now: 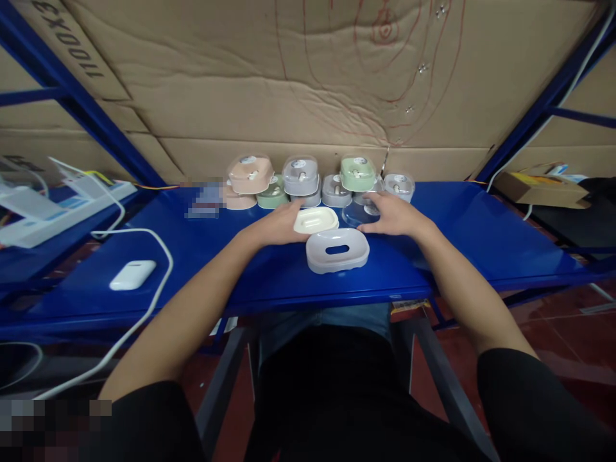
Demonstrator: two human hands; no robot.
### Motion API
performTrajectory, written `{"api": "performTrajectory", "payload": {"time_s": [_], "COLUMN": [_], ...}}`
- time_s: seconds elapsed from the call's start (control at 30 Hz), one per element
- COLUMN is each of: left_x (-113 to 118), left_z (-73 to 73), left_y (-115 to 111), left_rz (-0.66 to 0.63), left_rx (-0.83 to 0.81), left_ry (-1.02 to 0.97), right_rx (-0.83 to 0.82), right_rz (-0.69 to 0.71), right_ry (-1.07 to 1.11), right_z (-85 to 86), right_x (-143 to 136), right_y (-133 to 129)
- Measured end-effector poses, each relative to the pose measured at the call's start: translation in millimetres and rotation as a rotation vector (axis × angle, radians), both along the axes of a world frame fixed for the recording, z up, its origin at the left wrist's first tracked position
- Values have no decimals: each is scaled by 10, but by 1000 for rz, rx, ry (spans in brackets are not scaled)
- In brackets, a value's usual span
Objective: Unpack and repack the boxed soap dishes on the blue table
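Note:
My left hand (pixel 278 226) rests on the blue table (pixel 202 256) and touches the left edge of a cream soap-dish insert (pixel 316 220). My right hand (pixel 392 215) lies over a clear plastic lid (pixel 359 215) just right of that insert. In front of both sits a pale grey soap-dish base (pixel 337 249) with an oval slot in its top. Behind my hands stands a row of lidded soap boxes in peach (pixel 249 173), green (pixel 358 172) and grey (pixel 301 175), some stacked two high.
A white oval device (pixel 132 274) with a white cable (pixel 161 282) lies at the table's left. A white power strip (pixel 62 208) sits further left. Cardboard sheets (pixel 308 77) line the back. A cardboard box (pixel 539 186) rests at the right, beyond the blue rack posts.

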State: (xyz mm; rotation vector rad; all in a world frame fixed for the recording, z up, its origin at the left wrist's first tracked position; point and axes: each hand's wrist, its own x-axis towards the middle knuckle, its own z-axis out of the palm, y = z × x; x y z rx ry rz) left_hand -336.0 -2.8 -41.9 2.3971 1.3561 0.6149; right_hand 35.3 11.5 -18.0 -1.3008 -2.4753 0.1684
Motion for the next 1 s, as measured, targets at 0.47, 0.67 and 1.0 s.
{"api": "performTrajectory", "payload": {"time_s": [0.47,0.67,1.0], "left_x": [-12,-4,43], "left_z": [-55,-46,0], "left_y": [48,31,6], "left_rz": [-30,-50,-46], "left_rx": [17,49,24], "left_ry": [-4,42,36], "right_rx": [-33,-33,-58], "right_rz": [481,468,459], "right_ry": [137,107,92], "right_z": [37,14,14], "right_x": [-556,-545,-529], "right_y": [-611,-593,-604]}}
